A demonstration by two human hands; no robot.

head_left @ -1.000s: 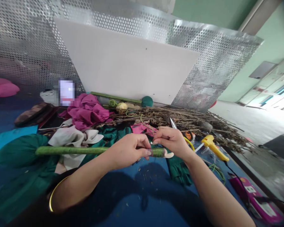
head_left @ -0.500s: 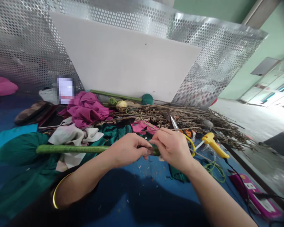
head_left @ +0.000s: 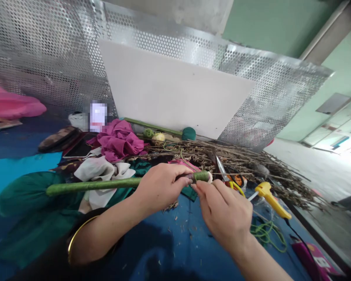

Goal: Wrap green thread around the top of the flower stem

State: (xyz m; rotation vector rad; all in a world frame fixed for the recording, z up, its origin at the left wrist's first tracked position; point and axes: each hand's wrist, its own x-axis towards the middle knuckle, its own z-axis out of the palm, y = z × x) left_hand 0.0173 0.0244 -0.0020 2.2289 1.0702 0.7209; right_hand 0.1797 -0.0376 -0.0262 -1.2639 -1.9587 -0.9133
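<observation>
A long stick wrapped in green yarn [head_left: 96, 185] lies nearly level across the front, with a dark green cloth bundle [head_left: 26, 193] at its left end. My left hand [head_left: 160, 185] is closed around the stick close to its right end, where a pale tip shows. Just below that end, the thumb and fingers of my right hand [head_left: 225, 210] are pinched together at a thin strand of green yarn, which is mostly hidden by the fingers. Behind my hands lie scissors [head_left: 221, 168] with yellow handles and a piece of pink cloth.
A yellow glue gun [head_left: 270, 199] lies at right, near a tangle of green yarn and a magenta box [head_left: 312, 261]. Dried stems [head_left: 236, 154] spread along the back. Magenta cloth [head_left: 121, 140], white cloth [head_left: 96, 171] and a yarn ball [head_left: 188, 133] sit before a white board [head_left: 175, 93].
My right hand has moved down and toward me from above the stick, exposing its pale right end. My left hand keeps its hold. The view has shifted slightly.
</observation>
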